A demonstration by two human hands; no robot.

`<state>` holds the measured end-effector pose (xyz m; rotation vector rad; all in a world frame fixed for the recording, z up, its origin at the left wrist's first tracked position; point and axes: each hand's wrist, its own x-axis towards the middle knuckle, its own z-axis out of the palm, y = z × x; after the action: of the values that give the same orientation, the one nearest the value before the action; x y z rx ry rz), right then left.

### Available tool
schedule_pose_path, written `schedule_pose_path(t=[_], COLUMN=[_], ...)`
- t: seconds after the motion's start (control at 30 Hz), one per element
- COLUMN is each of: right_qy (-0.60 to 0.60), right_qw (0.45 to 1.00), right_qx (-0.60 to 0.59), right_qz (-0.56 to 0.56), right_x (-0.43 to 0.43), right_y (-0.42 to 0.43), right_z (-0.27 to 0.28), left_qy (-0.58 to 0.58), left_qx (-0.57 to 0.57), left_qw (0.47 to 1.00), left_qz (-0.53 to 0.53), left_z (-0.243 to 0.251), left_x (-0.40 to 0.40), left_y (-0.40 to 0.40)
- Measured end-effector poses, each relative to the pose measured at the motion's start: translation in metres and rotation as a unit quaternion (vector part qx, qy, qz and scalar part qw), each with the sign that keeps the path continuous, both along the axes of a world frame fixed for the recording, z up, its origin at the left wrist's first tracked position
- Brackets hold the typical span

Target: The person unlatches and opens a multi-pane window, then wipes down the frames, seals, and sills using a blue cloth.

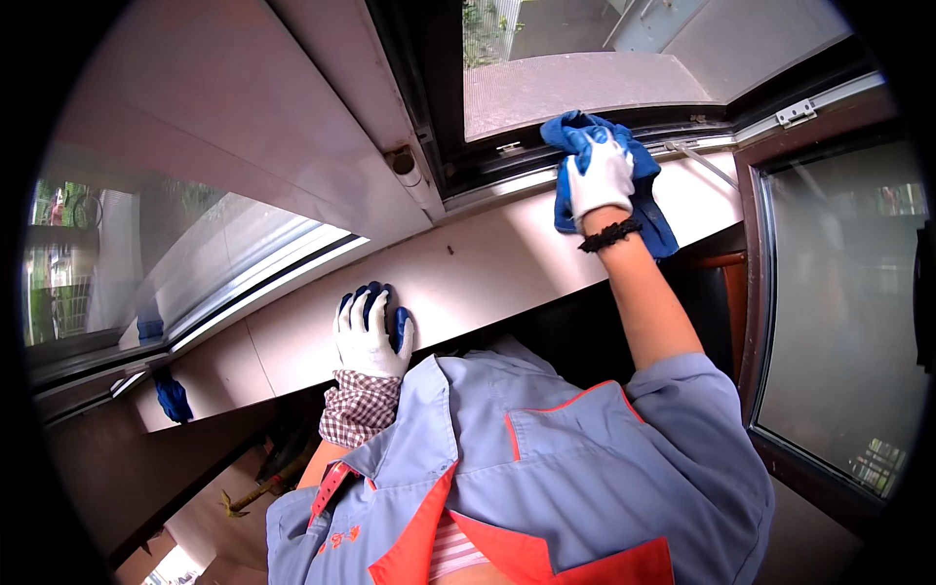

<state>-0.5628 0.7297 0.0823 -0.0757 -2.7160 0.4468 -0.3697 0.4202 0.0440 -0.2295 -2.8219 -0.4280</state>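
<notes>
A blue cloth (647, 197) is gripped in my right hand (601, 172), which wears a white glove with blue-coated fingers. The cloth presses against the lower edge of the dark window frame (526, 153) and drapes over the white windowsill (475, 281). My left hand (371, 333), in a similar glove with a checked cuff, rests on the sill near its front edge. Its fingers are spread a little and hold nothing. Both palms are turned away from view.
An open casement sash (833, 314) stands at the right, joined by a metal stay (706, 164). A second blue cloth (172, 397) lies at the sill's left end, beside a closed window pane (168, 256). A white pipe (408, 175) runs down the wall corner.
</notes>
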Motion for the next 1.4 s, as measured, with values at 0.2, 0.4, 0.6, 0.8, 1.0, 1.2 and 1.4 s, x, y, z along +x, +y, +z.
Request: schedule_pose_path(t=[0.2,0.4,0.6,0.8,1.0,1.2,1.4], right_qy=[-0.111,-0.080,-0.108,-0.290,-0.301,-0.236,-0.095], right_qw=[0.972,0.942,0.954,0.907,0.905,0.935,0.975], right_qx=[0.080,0.208,0.277,0.266,0.276,0.266,0.141], right_qz=[0.191,0.249,0.031,-0.151,-0.121,-0.006,0.140], right_x=[0.019,0.000,-0.024,-0.062,-0.082,-0.044,0.003], right_y=[-0.083,-0.043,0.065,0.144,0.133,0.059,-0.056], right_z=[-0.010,-0.008,-0.007,0.020,0.022,-0.007,-0.005], left_qy=[0.009,0.003,0.001,0.008,0.020,0.022,0.020], left_qx=[0.007,0.013,0.026,0.010,0.001,-0.001,-0.013], left_qw=[1.000,1.000,1.000,1.000,1.000,0.999,1.000], left_qz=[-0.012,-0.005,-0.013,-0.013,-0.014,-0.023,-0.012], left_z=[0.002,0.000,-0.004,-0.003,-0.004,-0.006,0.000], left_x=[-0.001,-0.002,-0.004,-0.004,-0.003,-0.004,-0.001], left_y=[0.001,0.000,-0.002,-0.002,-0.003,-0.001,0.001])
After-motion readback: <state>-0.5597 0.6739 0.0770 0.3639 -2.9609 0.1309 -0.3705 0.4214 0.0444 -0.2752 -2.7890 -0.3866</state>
